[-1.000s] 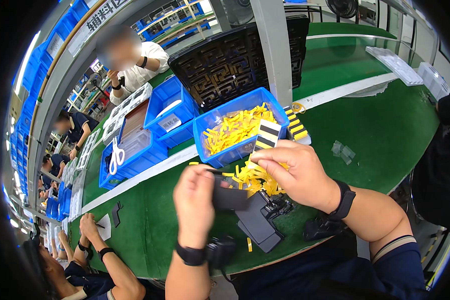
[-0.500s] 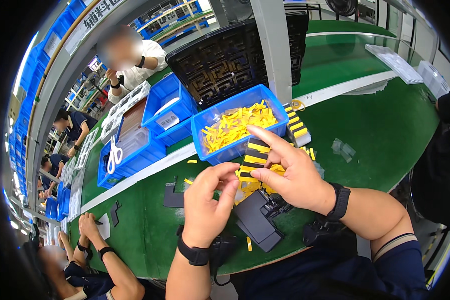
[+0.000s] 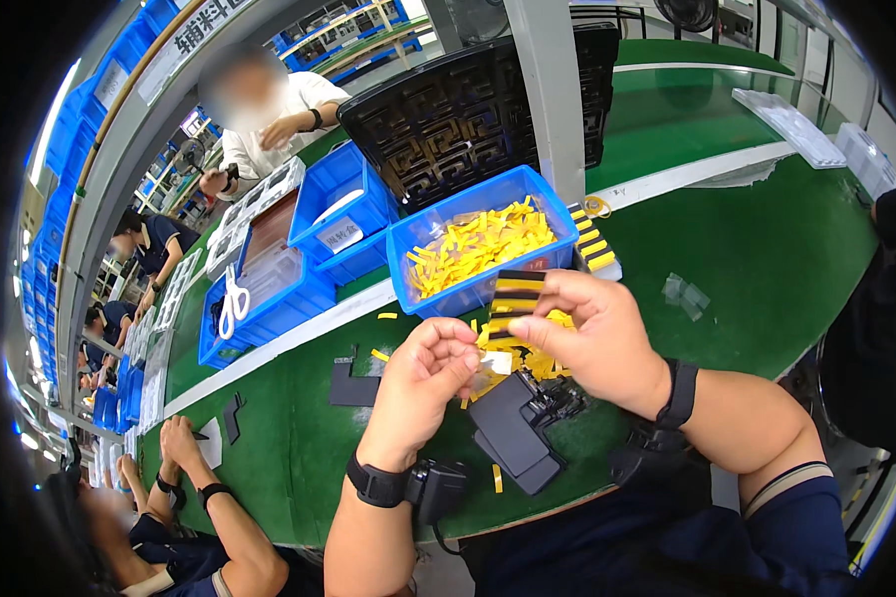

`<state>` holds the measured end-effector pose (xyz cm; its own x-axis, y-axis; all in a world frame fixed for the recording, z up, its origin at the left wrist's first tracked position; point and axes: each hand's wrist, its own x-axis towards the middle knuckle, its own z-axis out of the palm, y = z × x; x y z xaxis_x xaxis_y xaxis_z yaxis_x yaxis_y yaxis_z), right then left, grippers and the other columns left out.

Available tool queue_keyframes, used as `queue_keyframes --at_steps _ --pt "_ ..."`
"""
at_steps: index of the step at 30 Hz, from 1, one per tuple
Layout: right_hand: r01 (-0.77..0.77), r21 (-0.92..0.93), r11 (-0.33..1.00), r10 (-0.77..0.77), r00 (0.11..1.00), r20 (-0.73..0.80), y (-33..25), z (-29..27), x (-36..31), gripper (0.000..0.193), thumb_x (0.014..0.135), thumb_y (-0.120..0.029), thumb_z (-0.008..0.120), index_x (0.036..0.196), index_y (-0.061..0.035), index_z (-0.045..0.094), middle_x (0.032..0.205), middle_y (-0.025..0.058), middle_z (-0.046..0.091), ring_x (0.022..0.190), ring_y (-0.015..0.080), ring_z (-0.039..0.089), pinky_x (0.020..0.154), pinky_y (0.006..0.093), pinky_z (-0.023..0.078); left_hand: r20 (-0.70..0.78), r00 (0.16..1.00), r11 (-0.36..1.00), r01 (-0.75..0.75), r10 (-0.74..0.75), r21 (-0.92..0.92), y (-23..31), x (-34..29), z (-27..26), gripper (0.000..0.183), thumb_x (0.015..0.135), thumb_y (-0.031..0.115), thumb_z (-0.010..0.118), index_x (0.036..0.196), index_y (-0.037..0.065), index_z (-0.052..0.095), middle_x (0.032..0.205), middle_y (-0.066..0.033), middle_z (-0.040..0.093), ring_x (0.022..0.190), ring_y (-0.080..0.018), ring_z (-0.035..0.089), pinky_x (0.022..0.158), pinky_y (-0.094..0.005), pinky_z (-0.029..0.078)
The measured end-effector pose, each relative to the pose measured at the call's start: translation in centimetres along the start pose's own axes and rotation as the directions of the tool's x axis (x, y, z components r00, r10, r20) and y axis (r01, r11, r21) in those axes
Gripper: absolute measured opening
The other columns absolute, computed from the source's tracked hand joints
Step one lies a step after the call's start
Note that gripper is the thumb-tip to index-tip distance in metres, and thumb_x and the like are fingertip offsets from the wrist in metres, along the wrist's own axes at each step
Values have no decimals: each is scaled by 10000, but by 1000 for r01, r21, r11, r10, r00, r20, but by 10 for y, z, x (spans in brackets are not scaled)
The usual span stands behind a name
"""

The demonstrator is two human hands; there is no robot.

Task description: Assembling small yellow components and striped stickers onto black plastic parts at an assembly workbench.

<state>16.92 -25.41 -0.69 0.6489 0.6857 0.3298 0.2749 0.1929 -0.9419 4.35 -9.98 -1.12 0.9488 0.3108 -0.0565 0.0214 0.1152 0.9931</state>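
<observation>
A: Where is the striped sheet [image 3: 518,294] now?

B: It is held up in front of the large blue bin [image 3: 400,274], its upper part pinched between the thumb and fingers of the right hand [image 3: 595,333].

A: And the left hand [image 3: 420,376]?

B: Its thumb and fingertips are pressed together on a small pale piece [image 3: 498,364], just below the sheet. Whether the two touch cannot be told.

A: What has just changed?

B: Half a second ago, the sheet's lower end was covered by the left fingers; now the sheet is seen above them, and the pale piece has come into view. By judgement, two separate things are now being handled. The dark L-shaped part [image 3: 353,388], held a second ago, has been laid on the green table [image 3: 299,448].

A: What is held in the containers?

B: The large bin is heaped with yellow strips [image 3: 483,239]; more are piled on the table near the hands. In the upper blue bin [image 3: 312,237] to its left, something white is seen. Clear plastic pieces [image 3: 277,269] are kept in the lower blue bin [image 3: 291,316], with white-handled scissors [image 3: 234,303] hung at its edge.
</observation>
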Motion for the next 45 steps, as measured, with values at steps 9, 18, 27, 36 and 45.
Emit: queue_keyframes --at_steps 9,18,27,36,45 --pt "193 -176 965 -198 980 -10 -5 -7 4 114 765 24 646 879 21 636 857 78 637 796 146 615 719 258 489 -41 979 367 -37 202 929 18 -6 12 323 704 160 717 952 -6 594 858 -125 577 737 -216 576 678 -294 480" --pt "215 -197 957 -211 977 39 -10 -4 -3 151 744 -30 670 894 -13 673 839 95 644 780 182 615 702 267 473 246 947 406 -311 204 859 21 -24 36 568 665 265 767 1111 -5 540 925 -170 580 849 -331 569 777 -383 464" --pt "352 -275 895 -358 933 29 -9 -2 -2 100 714 -58 651 800 -14 674 746 99 639 706 228 584 659 322 466 -75 987 984 -134 143 116 3 -19 39 207 878 74 576 1048 -14 498 900 -82 670 809 -65 589 715 -212 468" --pt "466 -346 814 -491 871 18 -6 1 -3 111 685 -21 640 795 -23 654 718 93 602 695 258 577 678 359 461 -124 972 948 -157 198 277 -1 -19 38 238 866 85 602 1071 -15 533 842 -69 678 759 -59 590 671 -213 468" --pt "510 -424 748 -549 835 37 -2 3 -3 112 685 -77 685 770 -30 629 715 84 570 680 268 558 803 389 450 -136 972 970 -164 190 181 0 -20 44 240 862 76 606 1071 -14 530 864 -62 672 759 -43 569 665 -206 465"
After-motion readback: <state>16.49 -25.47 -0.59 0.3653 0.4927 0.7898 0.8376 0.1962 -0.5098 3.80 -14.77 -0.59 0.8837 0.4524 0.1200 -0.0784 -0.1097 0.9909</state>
